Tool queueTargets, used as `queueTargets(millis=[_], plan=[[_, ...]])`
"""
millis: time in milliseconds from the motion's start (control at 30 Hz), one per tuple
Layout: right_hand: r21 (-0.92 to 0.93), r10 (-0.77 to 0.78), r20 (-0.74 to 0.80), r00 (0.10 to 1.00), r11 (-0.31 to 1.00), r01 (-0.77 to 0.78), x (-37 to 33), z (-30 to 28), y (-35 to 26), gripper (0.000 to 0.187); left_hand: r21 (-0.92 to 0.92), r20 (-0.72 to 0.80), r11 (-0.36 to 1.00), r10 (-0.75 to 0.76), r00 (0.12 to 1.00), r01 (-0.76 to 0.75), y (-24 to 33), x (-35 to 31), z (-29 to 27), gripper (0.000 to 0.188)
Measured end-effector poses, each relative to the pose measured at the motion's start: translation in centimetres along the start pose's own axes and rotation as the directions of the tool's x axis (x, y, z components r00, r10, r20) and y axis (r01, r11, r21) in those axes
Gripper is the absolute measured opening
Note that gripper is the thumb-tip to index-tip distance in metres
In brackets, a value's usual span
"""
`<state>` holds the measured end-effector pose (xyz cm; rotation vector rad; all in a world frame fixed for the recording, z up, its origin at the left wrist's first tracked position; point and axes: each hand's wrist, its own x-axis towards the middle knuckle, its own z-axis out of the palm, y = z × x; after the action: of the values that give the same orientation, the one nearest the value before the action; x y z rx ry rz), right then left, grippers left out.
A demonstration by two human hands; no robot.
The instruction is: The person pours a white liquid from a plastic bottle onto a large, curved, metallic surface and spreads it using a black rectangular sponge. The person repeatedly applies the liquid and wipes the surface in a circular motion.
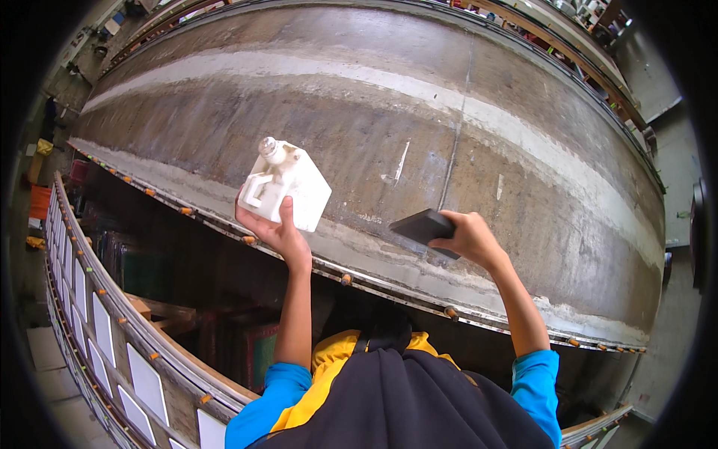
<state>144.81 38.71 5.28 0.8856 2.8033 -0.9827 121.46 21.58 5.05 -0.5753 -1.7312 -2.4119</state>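
Note:
My left hand is closed around the lower part of a white plastic jug, thumb lying across its side. The jug has a loop handle and a narrow neck with a pale, clear-looking top, and it is over the near edge of a long stained table. To its right, my right hand grips a dark grey rectangular block by its right end. The block is tilted above the table's near side; whether it touches the surface I cannot tell. Its exact kind is unclear.
Orange pegs line the table's near rim. A pale band and a dark seam cross the tabletop. At lower left, a second long table carries white rectangular panels. Dark framed screens sit below in shadow.

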Motion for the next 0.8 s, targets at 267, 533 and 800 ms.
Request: queueTargets(millis=[267,533,800], plan=[[0.011,0.006,0.377,0.926,1.000,-0.011,7.4,-0.5,0.5,0.066,0.020,0.058,0.997,-0.074,0.996,0.073,-2.7,2.8,1.0,0.064],[-0.005,0.161,-0.057,0.985,0.987,-0.161,14.8,-7.2,5.2,0.050,0.028,0.216,0.992,-0.124,0.968,0.121,-5.3,5.8,1.8,0.072],[-0.725,0.197,-0.175,0.965,0.637,-0.262,12.9,-1.2,2.2,0.030,0.000,0.384,0.983,-0.171,0.907,0.185,-7.7,8.0,5.1,0.073]])
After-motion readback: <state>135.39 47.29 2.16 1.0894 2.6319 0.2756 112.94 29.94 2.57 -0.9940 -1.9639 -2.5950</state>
